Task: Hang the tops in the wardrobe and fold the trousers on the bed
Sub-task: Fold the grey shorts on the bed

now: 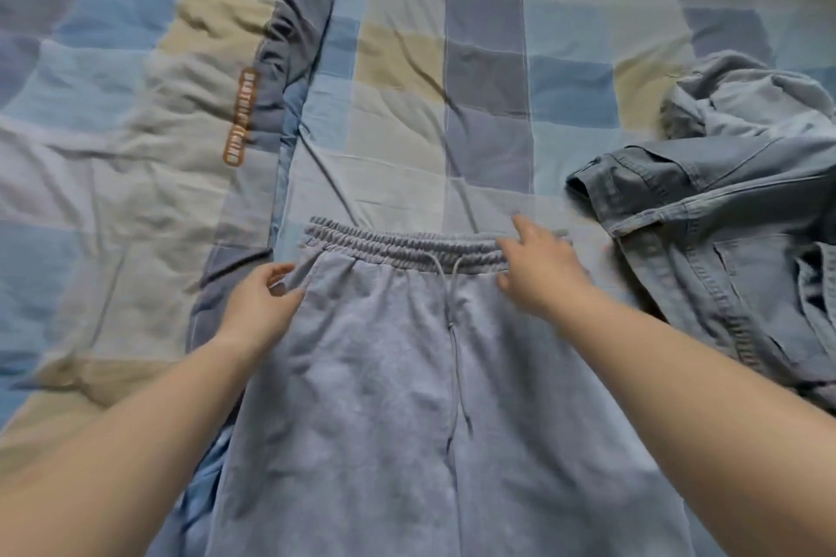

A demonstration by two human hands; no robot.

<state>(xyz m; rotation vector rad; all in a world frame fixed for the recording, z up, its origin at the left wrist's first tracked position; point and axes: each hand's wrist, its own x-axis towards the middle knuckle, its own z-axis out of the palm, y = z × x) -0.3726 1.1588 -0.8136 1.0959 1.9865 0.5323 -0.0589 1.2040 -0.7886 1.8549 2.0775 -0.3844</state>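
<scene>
Grey-blue sweat trousers (407, 375) lie flat on the bed, with the elastic waistband (398, 246) at the far end and the drawstring hanging down the middle. My left hand (262, 308) pinches the fabric at the trousers' left edge just below the waistband. My right hand (538, 271) lies over the right end of the waistband with its fingers spread; it is blurred. A pair of blue jeans (733, 231) lies crumpled at the right, beside the sweat trousers.
The bed carries a checked blue, grey and beige sheet (452, 81). A quilt of the same pattern (135, 127), with an orange label, is bunched along the left side. Bare sheet stretches beyond the waistband.
</scene>
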